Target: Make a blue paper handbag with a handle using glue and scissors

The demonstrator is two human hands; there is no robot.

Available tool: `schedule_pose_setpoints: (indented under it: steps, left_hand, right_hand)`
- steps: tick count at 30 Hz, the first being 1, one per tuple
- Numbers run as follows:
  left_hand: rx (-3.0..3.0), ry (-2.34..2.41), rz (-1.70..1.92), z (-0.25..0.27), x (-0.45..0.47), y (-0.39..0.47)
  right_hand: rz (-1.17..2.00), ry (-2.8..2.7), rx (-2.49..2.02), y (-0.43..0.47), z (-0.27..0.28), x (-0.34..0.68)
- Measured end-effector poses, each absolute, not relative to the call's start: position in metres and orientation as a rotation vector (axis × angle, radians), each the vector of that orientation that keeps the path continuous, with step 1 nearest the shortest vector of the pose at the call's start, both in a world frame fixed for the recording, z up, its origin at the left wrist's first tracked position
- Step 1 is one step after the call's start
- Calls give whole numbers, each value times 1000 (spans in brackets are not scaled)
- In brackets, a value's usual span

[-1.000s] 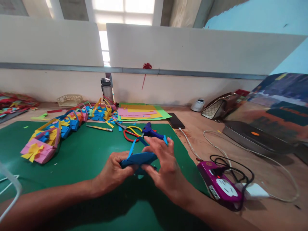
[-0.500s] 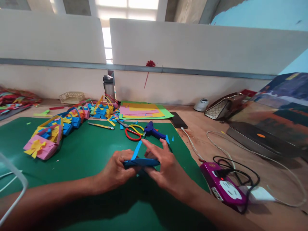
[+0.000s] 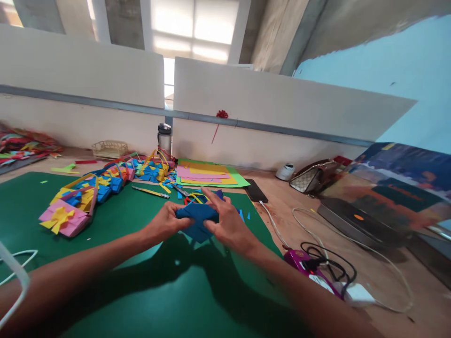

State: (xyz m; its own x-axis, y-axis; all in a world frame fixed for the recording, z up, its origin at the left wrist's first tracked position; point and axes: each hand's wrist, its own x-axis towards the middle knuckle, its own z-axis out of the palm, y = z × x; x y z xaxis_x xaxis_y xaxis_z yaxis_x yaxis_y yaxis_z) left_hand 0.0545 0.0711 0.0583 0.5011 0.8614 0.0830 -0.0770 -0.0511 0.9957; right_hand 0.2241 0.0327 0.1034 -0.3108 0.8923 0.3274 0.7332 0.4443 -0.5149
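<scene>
A folded blue paper basket (image 3: 198, 227) is held up over the green cutting mat (image 3: 148, 295), its broad face towards me. My left hand (image 3: 168, 223) pinches its left end between thumb and fingers. On the right side, my right hand (image 3: 229, 223) grips it with the thumb in front, while the index finger points up. Just behind my hands lie scissors (image 3: 181, 190), their handles partly hidden. A blue glue gun (image 3: 220, 194) is mostly covered by my right hand.
Finished paper baskets (image 3: 66, 218) line the mat's left side. A utility knife (image 3: 150, 191) lies near coloured paper sheets (image 3: 207, 174). Rightward are a phone (image 3: 256, 191), a purple power strip (image 3: 299, 263) with cables, and a black case (image 3: 359, 225). A bottle (image 3: 164, 141) stands at the back.
The blue paper basket has tipped from nearly edge-on to showing its broad face. Both hands appear higher in view and now cover more of the scissors and glue gun. The camera has tilted.
</scene>
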Motion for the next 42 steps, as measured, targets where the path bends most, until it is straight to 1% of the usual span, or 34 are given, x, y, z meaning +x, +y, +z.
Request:
schedule_pose_setpoints:
  steps: [4,6,9,16,20,25,28,33,38,40,42]
  left_hand:
    - [1148,716,1010,60,52,81]
    - [1067,707,1071,63,53,82]
    - [961,687,1098,68,55,78]
    - [802,678,1096,77,75,68]
    - [810,667,1061,59,83,62]
    - [887,759,884,21,75,55]
    - [919,770,814,10,69,52]
    - [925,774,757,10,67,54]
    - [1084,793,679,14,65,59]
    - [1150,808,645,16,64,59]
    - [1193,839,626,18,64,56]
  right_hand:
    - [261,-1867,-1328,30,116,223]
    - [275,-1708,-1293,25,117,227]
    - [434,-1555,-1255,21,108,233]
    - [852,-1386,-1184,18,84,236]
    - [969,-1272,-1183,14,78,237]
    - [1107,-1234,-1211,14,69,242]
    - [1176,-1205,-1257,17,65,243]
    - [1216,-1183,-1315,19,63,242]
    - [1218,-1224,-1312,20,58,246]
    - [1125,-1292,-1348,22,57,249]
    - [952,-1397,-1426,23,56,252]
